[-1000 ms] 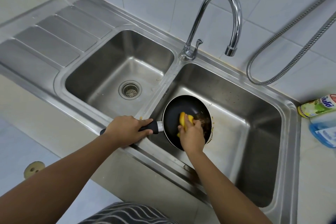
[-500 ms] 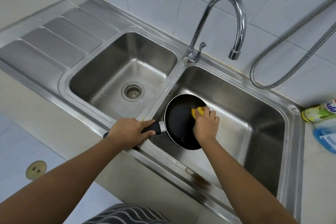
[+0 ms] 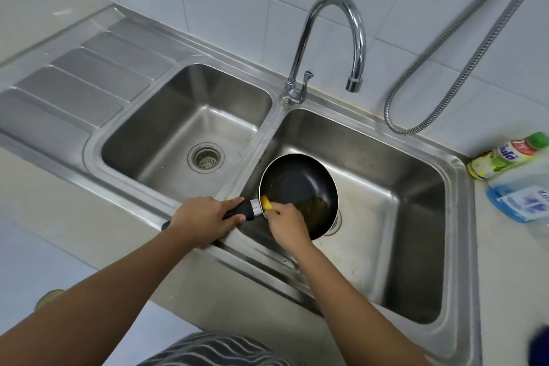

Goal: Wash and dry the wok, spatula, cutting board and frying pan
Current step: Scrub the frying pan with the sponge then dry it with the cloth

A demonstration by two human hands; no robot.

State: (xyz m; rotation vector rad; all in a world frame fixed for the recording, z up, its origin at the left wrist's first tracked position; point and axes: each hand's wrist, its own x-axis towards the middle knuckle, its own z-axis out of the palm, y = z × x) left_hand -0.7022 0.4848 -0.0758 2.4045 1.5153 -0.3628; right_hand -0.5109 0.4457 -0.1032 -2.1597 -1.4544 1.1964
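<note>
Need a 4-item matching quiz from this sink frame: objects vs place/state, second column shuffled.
1 frying pan
2 yellow sponge
3 tap
4 green-capped bottle

A lying on the counter
B in the right hand, at the pan's rim by the handle
C held by its handle in the left hand, over the right basin
D no water running

Pairs: 1-C, 2-B, 3-D, 4-A

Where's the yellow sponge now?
In the head view, the yellow sponge is in the right hand, against the rim of the frying pan by its handle, over the right sink basin.
</note>
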